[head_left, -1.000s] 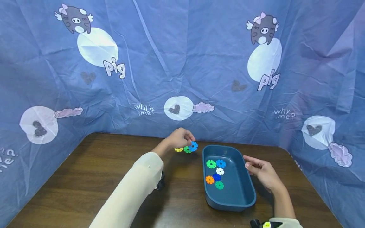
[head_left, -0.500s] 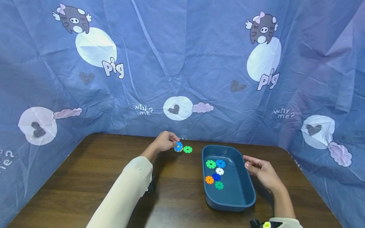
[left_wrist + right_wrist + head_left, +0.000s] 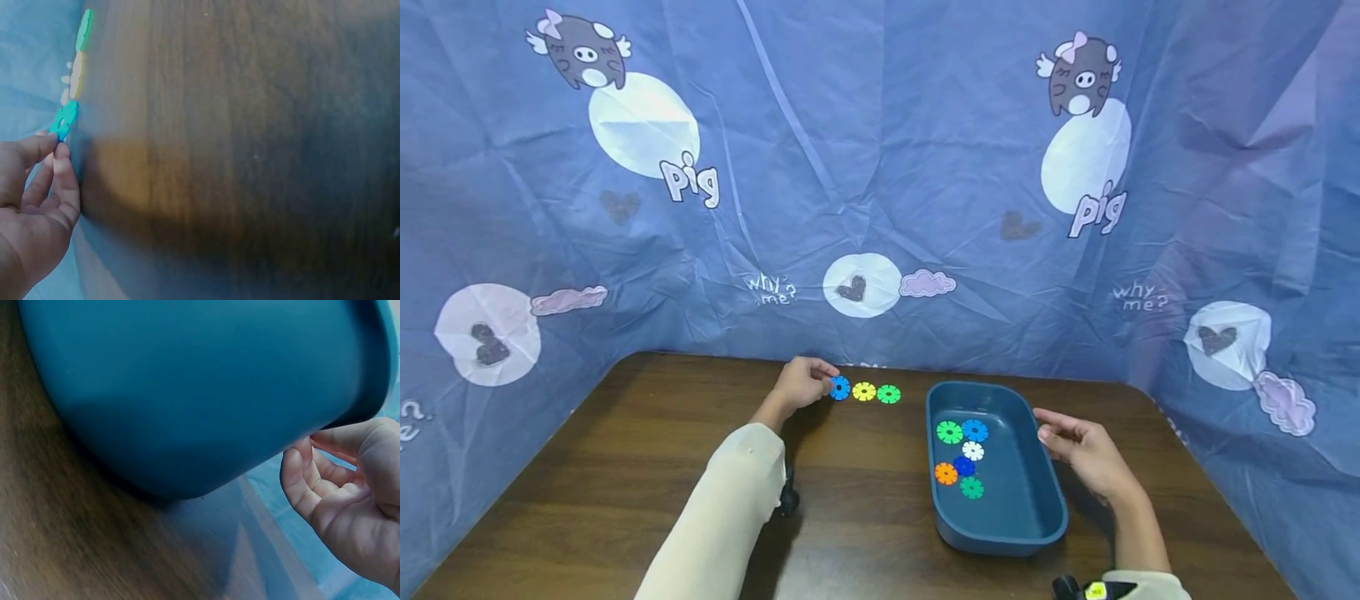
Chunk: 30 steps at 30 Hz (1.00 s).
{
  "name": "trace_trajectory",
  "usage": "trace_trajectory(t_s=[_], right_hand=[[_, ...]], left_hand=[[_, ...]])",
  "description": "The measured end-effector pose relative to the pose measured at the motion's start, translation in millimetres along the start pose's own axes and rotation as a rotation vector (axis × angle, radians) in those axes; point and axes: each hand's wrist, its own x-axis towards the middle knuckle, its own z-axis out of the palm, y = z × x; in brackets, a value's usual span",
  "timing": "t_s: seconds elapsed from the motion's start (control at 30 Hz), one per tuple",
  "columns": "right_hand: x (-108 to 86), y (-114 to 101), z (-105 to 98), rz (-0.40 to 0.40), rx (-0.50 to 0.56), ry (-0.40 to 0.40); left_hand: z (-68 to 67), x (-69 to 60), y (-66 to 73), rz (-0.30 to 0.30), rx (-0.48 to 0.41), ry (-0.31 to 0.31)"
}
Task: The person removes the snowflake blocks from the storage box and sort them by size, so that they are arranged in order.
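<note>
At the back of the table my left hand [image 3: 800, 383] pinches a blue notched plastic disc [image 3: 839, 388] between thumb and fingertips. In the left wrist view this disc [image 3: 64, 119] is tilted at the table's edge. A yellow disc [image 3: 864, 392] and a green disc [image 3: 889, 394] lie to its right in a row. On the right, my right hand [image 3: 1097, 458] touches the outer side of a dark blue-green plastic bin [image 3: 1000, 542]. The right wrist view has its fingertips against the bin's wall [image 3: 187, 406], just below the rim.
Several discs lie flat in the bin's left half, among them an orange one [image 3: 946, 473] and a white one [image 3: 973, 451]. A blue printed cloth [image 3: 790, 167] hangs behind the brown wooden table [image 3: 850, 500].
My left hand has carried the blue disc leftward, past the green and yellow discs, to the row's left end. The right hand stays at the bin.
</note>
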Motion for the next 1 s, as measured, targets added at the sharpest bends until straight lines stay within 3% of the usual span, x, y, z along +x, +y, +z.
trace_trajectory(t_s=[0.27,0.47,1.0], right_hand=[[-0.2,-0.9,-0.8,-0.006,-0.029,0.001],[-1.3,-1.3,-0.8,0.000,-0.026,-0.012],[-1.2,-1.4,1.6,-0.017,-0.022,-0.012]], left_hand=[[0.9,-2.5,-1.8,-0.006,0.029,0.038],[-1.4,-2.6,-2.9,-0.033,0.057,0.012],[-5.2,-0.9,-4.2,-0.049,-0.035,-0.019]])
